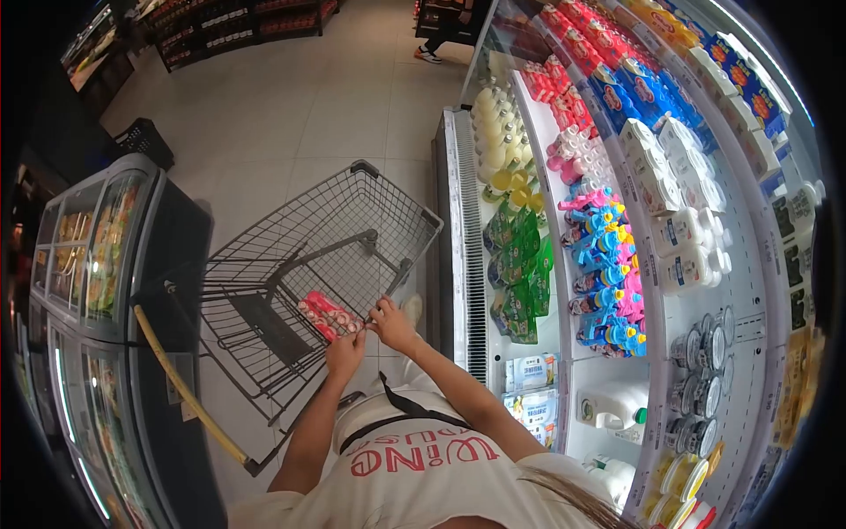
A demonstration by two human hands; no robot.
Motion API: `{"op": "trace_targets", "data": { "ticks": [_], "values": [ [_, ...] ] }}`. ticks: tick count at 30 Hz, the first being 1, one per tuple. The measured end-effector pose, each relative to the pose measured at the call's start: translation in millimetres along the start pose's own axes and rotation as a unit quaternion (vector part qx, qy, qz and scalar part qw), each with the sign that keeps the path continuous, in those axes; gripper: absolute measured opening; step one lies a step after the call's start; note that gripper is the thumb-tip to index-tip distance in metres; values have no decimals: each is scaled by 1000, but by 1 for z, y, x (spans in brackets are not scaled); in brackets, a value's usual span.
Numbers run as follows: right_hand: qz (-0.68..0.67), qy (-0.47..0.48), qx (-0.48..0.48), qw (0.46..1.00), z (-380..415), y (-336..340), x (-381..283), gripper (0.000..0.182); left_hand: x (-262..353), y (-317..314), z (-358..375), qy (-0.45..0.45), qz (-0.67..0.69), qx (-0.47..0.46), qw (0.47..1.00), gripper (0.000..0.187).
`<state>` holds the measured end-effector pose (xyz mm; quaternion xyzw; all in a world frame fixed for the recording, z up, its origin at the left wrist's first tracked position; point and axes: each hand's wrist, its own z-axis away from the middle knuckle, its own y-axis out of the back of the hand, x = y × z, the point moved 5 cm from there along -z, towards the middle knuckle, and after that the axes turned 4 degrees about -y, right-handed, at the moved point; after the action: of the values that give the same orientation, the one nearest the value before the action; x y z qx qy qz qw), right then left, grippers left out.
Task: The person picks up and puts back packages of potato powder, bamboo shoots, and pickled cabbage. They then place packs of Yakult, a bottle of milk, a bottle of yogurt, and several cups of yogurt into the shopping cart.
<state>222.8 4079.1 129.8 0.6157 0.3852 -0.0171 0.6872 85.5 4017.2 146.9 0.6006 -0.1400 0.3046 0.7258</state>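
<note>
A red-and-pink pack of small bottles [328, 316] is in front of me, over the near side of the wire shopping cart [313, 238]. My left hand [345, 354] is closed on the pack's near end, with the thumb and fingertips pointing up. Just to its right, my right hand [390, 324] has its fingers bent and pinched together close to the same end of the pack. What lies between those fingertips is too small to make out. The cart's dark child-seat panel [266, 328] is to the left of the pack.
A lit dairy shelf [564, 370] with bottles, cartons and tubs runs along my right. On the left stand a glass-front freezer [92, 256] and the cart's yellow handle [189, 388]. A person's leg and shoe [428, 55] show in the far aisle.
</note>
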Motion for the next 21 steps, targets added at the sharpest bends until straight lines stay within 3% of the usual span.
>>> {"op": "trace_targets", "data": {
  "ticks": [4,5,7,11,18,21],
  "values": [
    [0,48,-17,999,-78,30,49,28,27,0,-77,-3,12,39,999,43],
    [-11,64,-26,998,-93,38,58,29,27,-6,-96,34,6,-29,999,44],
    [-37,50,-67,996,-126,55,76,28,43,-5,-125,40,12,-12,999,44],
    [-82,85,-43,992,-190,72,124,24,77,3,-193,87,20,-16,996,42],
    [-12,70,-111,991,-267,83,175,28,101,4,-278,107,25,-8,994,40],
    [15,69,-90,993,-294,93,190,30,103,1,-314,118,53,-15,992,37]
  ]
}}
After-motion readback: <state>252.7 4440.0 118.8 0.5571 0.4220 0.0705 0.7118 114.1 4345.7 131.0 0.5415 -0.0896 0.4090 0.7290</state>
